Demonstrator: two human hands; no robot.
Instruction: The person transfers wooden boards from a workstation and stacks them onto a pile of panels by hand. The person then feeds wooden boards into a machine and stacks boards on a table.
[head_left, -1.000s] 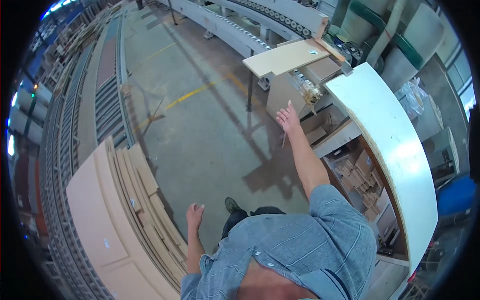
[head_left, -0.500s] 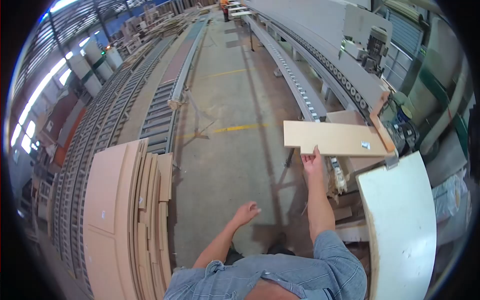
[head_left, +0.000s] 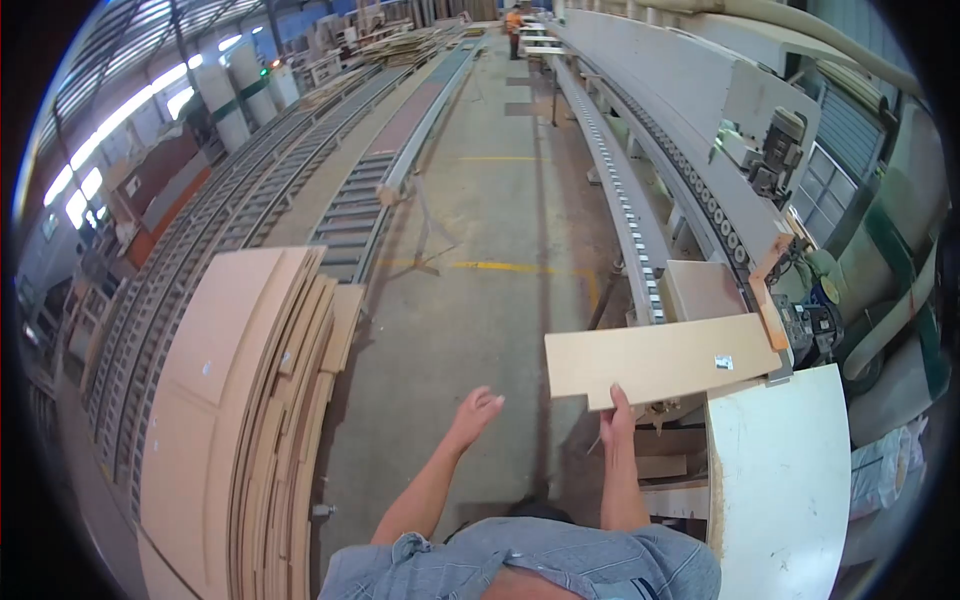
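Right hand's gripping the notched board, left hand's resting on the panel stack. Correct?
Not quite: the left hand isn't on the panel stack. The head view shows it in mid-air, apart from the stack. The right hand is gripping the notched board, as you said.

We can read no text: the small white-and-dark sticker (head_left: 723, 362) on the flat tan wooden board (head_left: 640, 358) and the pale label (head_left: 206, 368) on the stacked beige wooden panels (head_left: 185, 470) are illegible.
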